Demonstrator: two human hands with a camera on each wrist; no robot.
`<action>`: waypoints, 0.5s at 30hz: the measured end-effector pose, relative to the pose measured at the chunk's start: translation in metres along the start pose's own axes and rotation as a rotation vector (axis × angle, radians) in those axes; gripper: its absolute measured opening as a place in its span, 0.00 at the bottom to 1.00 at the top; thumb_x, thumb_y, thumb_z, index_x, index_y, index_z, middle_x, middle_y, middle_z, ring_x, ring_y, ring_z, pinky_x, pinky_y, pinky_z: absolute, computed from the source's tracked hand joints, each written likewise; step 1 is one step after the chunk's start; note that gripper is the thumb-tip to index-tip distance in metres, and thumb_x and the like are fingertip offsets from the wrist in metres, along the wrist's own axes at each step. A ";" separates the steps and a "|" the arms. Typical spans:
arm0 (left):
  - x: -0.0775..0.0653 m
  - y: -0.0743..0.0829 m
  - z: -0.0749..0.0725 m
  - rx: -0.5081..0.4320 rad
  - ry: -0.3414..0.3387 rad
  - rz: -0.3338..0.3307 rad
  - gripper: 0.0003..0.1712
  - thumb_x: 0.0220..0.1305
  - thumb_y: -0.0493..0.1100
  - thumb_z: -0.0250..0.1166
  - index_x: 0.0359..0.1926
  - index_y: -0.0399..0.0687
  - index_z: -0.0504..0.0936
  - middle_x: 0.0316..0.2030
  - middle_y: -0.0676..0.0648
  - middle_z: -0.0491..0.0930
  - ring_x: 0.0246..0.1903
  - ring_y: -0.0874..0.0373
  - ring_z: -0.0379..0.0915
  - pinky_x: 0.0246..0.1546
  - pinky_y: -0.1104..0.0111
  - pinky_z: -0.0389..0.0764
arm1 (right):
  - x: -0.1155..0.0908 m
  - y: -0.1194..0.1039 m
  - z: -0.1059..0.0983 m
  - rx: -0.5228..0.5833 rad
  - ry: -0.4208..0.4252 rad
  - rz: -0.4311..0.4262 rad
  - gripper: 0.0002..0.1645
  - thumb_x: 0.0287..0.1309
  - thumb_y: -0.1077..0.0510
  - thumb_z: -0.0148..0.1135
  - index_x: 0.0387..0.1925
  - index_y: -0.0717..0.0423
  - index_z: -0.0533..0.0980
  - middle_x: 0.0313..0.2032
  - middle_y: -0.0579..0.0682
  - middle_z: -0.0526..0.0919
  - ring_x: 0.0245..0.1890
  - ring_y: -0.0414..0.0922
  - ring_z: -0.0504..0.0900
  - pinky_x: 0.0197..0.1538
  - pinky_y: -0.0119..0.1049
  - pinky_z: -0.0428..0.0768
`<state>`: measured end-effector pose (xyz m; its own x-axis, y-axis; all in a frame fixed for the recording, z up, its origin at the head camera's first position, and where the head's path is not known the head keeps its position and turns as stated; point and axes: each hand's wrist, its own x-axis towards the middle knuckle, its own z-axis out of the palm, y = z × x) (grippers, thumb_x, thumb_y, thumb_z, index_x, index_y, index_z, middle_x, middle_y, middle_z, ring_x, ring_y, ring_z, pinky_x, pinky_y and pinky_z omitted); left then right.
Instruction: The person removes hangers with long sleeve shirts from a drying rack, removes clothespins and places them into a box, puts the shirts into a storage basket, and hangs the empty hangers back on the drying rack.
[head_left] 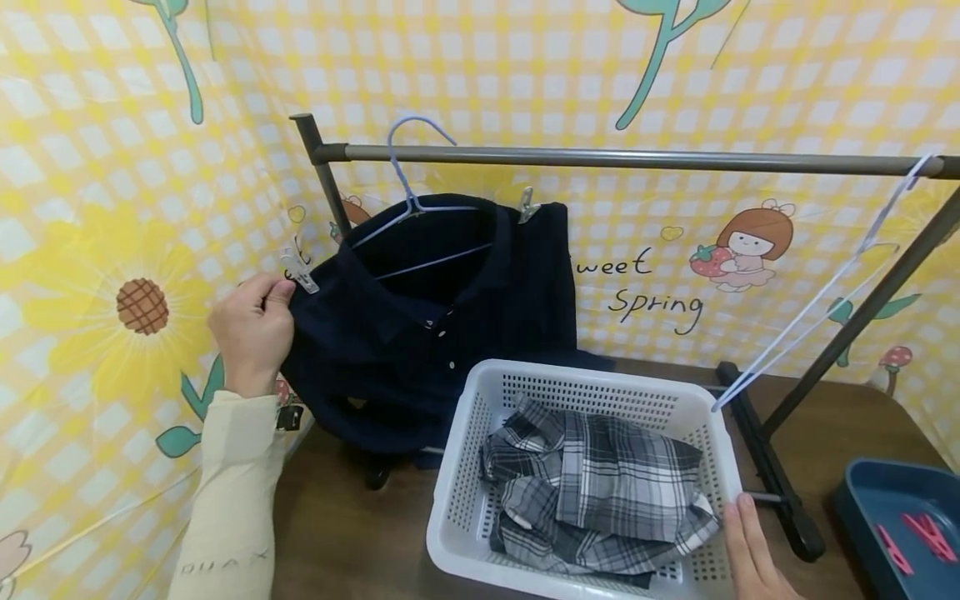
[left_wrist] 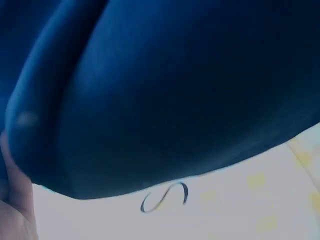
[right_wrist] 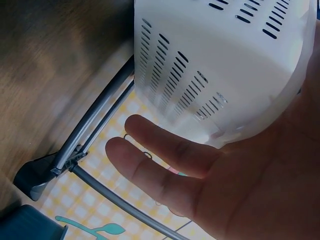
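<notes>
A dark navy collared shirt [head_left: 480, 308] hangs on a light purple wire hanger [head_left: 408, 196], with a clear clip [head_left: 528, 205] at its right shoulder and another clear clip [head_left: 300, 271] at the left one. My left hand [head_left: 255, 321] pinches the shirt's left edge just below that clip. In the left wrist view, navy cloth [left_wrist: 165, 100] fills most of the frame. My right hand [head_left: 753, 546] rests on the right side of a white perforated basket [head_left: 577, 371], fingers straight in the right wrist view. Crumpled grey plaid cloth [head_left: 615, 475] lies inside the basket.
A dark metal rack's bar [head_left: 622, 157] runs across the back. A second purple hanger [head_left: 817, 292] hangs at its right end, reaching down to the basket's rim. A blue tray [head_left: 862, 492] with pink clips [head_left: 930, 533] stands at right on the brown table [head_left: 352, 533].
</notes>
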<state>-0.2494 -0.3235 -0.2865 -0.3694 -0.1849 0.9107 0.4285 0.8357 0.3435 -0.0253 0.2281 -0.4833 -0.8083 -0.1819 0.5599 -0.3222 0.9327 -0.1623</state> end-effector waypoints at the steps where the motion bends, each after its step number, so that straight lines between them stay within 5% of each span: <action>1: 0.001 0.001 0.003 -0.007 -0.013 0.003 0.14 0.65 0.41 0.70 0.25 0.36 0.84 0.24 0.39 0.82 0.24 0.40 0.78 0.29 0.67 0.65 | 0.000 0.000 -0.001 -0.001 -0.009 0.003 0.85 0.32 0.25 0.78 0.81 0.53 0.42 0.79 0.56 0.43 0.33 0.59 0.85 0.20 0.38 0.73; 8: 0.007 0.021 0.026 -0.108 -0.077 0.001 0.12 0.65 0.40 0.70 0.27 0.37 0.87 0.26 0.41 0.84 0.24 0.53 0.77 0.32 0.78 0.65 | 0.000 0.002 -0.002 0.000 -0.093 0.023 0.92 0.23 0.22 0.79 0.81 0.51 0.37 0.80 0.52 0.37 0.38 0.60 0.84 0.20 0.35 0.71; 12: 0.009 0.033 0.039 -0.172 -0.114 -0.010 0.13 0.66 0.40 0.69 0.26 0.37 0.86 0.24 0.41 0.83 0.22 0.67 0.69 0.29 0.77 0.65 | -0.001 0.000 -0.003 -0.023 -0.167 0.099 0.90 0.28 0.21 0.77 0.81 0.52 0.36 0.80 0.52 0.35 0.39 0.60 0.84 0.20 0.36 0.70; 15: 0.010 0.043 0.048 -0.223 -0.145 -0.020 0.13 0.67 0.40 0.69 0.27 0.36 0.86 0.25 0.42 0.83 0.23 0.66 0.70 0.30 0.75 0.67 | 0.000 -0.003 -0.005 -0.044 -0.251 0.168 0.87 0.35 0.20 0.74 0.81 0.54 0.34 0.80 0.54 0.31 0.41 0.61 0.84 0.22 0.39 0.74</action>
<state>-0.2745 -0.2649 -0.2740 -0.4869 -0.1108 0.8664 0.5851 0.6951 0.4177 -0.0218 0.2272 -0.4790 -0.9466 -0.0902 0.3094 -0.1565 0.9678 -0.1969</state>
